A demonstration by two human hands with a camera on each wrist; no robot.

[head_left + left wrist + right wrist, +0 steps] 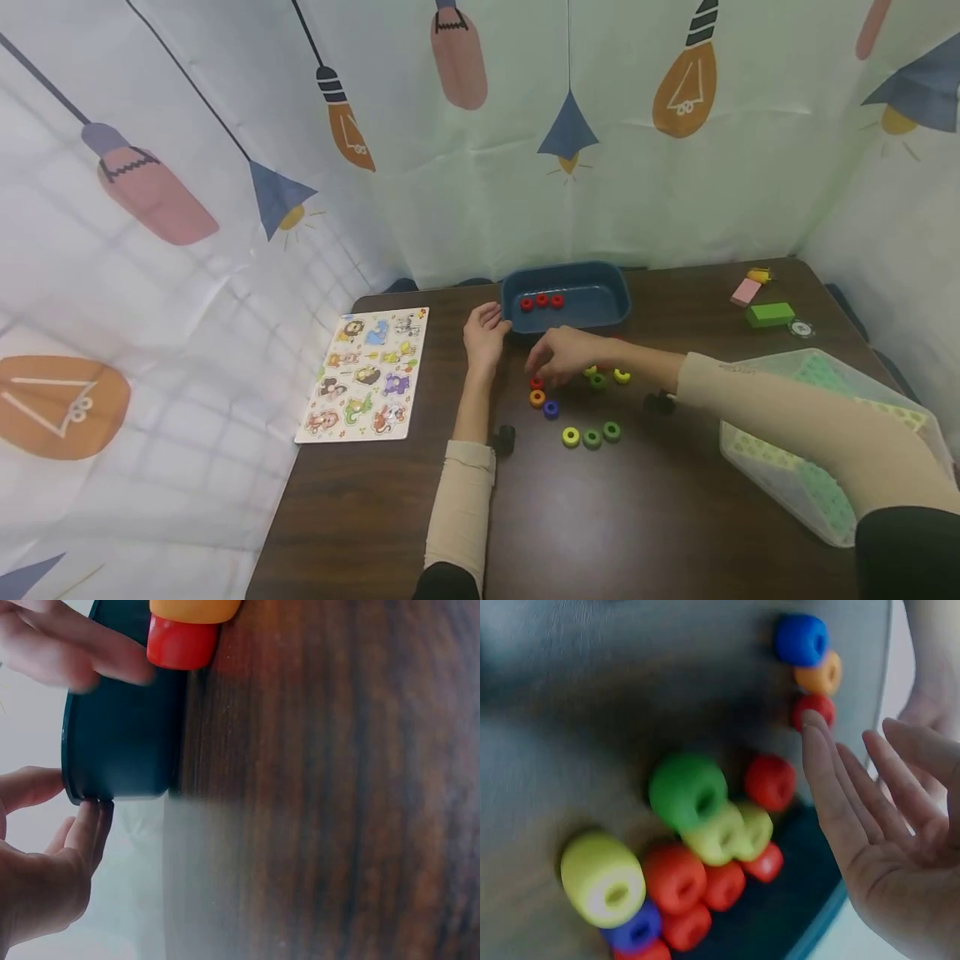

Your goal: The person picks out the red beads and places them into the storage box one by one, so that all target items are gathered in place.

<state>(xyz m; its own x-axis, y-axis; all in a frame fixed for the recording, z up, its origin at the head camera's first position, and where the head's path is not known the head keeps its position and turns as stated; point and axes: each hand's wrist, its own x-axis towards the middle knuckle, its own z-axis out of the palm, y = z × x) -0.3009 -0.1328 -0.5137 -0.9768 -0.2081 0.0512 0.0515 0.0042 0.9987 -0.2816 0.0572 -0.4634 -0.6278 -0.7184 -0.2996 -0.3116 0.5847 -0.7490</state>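
My left hand (486, 337) holds the left front corner of a dark blue bin (606, 322), thumb at the rim and fingers against the end wall (124, 769). Several red beads (542, 299) with holes lie inside the bin. My right hand (566, 354) hovers in front of the bin with nothing visible in its grasp. Its fingers look relaxed, and one fingertip is near a red bead (804, 712). That bead lies in line with an orange bead (537, 399) and a blue bead (551, 409). Green (686, 791) and yellow beads (604, 877) lie nearby, partly hidden by my right arm in the head view.
A white animal puzzle board (307, 435) lies at the left. Yellow (571, 437) and green beads (612, 431) sit nearer me. On the right stand a translucent tray (787, 500), a green block (770, 315) and a pink block (746, 292). A curtain hangs behind the table.
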